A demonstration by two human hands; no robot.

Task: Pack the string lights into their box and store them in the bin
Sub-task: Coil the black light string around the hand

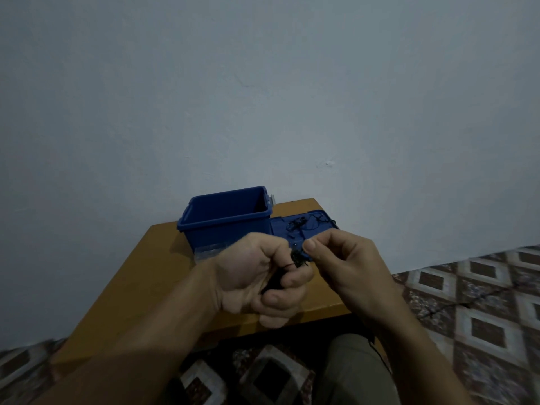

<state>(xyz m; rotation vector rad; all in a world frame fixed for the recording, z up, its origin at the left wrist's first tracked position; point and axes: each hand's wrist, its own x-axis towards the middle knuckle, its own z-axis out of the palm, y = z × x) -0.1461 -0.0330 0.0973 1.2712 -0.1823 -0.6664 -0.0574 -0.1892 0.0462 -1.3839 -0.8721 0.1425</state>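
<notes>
Forearms reach in from the bottom edge. I log the left hand (257, 276) curled tight round a dark bundle of string lights (298, 257), held above the wooden table (146, 282). Right hand (347, 264) pinches a strand beside the bundle, thumb against forefinger. More wire lies loose on the blue lid (321, 222), just right of the open blue bin (222, 229). Clear box (209, 252) sits against the bin's front.

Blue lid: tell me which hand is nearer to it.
Right. The right hand is just in front of the lid, pinching the string lights; the left hand sits farther left, in front of the bin, gripping their bundle.
</notes>
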